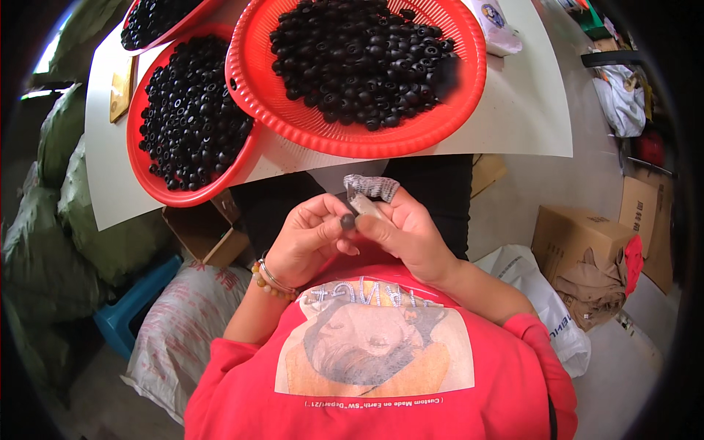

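Observation:
Above my lap, just short of the table edge, my left hand pinches a small round black part between thumb and fingers. It looks like the black ring-shaped pieces in the baskets. My right hand is closed on a small tool with a pale handle. The tool's thin dark tip points toward the left hand, close to the black part; whether they touch, I cannot tell. A grey knitted sleeve covers a finger of the right hand. Bracelets circle my left wrist.
On the white table stand a large red basket and a smaller red basket, both full of black pieces, with another at the far left. A wooden block lies beside them. Sacks, a blue stool and cardboard boxes surround me.

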`<state>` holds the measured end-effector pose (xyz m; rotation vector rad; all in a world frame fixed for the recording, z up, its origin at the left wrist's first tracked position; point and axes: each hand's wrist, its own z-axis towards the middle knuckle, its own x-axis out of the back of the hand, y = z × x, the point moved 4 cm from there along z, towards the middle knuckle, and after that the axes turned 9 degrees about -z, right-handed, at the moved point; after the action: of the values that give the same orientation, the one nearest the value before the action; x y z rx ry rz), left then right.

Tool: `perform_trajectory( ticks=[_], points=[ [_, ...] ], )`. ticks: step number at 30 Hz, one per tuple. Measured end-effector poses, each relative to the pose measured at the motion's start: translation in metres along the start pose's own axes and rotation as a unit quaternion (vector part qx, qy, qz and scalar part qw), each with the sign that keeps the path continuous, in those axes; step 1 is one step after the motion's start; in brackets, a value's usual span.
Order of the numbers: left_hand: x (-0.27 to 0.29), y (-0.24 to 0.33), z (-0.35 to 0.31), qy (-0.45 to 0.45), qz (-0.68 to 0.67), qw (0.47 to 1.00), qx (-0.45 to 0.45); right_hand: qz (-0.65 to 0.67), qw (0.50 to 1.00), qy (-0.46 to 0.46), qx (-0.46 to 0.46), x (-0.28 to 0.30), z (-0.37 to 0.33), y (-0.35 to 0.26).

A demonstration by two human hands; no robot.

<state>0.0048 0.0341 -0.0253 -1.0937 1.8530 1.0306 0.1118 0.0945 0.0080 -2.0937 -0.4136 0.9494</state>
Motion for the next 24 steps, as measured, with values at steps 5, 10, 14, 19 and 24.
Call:
perform_trajectory(
  ticks=[5, 10, 14, 19, 24],
  points=[
    [0.001, -0.002, 0.0, -0.004, 0.001, 1.0, 0.018, -0.02, 0.999, 0.02, -0.019, 0.005, 0.001, 0.0],
    [0.001, 0.001, -0.001, -0.011, 0.021, 1.0, -0.011, -0.011, 0.996, 0.073, -0.053, 0.015, 0.0, 0.004],
    [-0.009, 0.018, -0.01, -0.036, 0.048, 0.997, -0.045, -0.028, 0.993, 0.048, -0.105, 0.015, 0.0, 0.01],
    [-0.036, 0.094, -0.038, 0.078, 0.302, 0.89, -0.333, -0.011, 0.993, 0.022, -0.115, 0.016, 0.001, 0.018],
    [-0.036, 0.147, -0.047, 0.248, 0.51, 0.694, -0.443, -0.003, 0.993, -0.011, -0.113, 0.014, 0.003, 0.016]
  ],
)
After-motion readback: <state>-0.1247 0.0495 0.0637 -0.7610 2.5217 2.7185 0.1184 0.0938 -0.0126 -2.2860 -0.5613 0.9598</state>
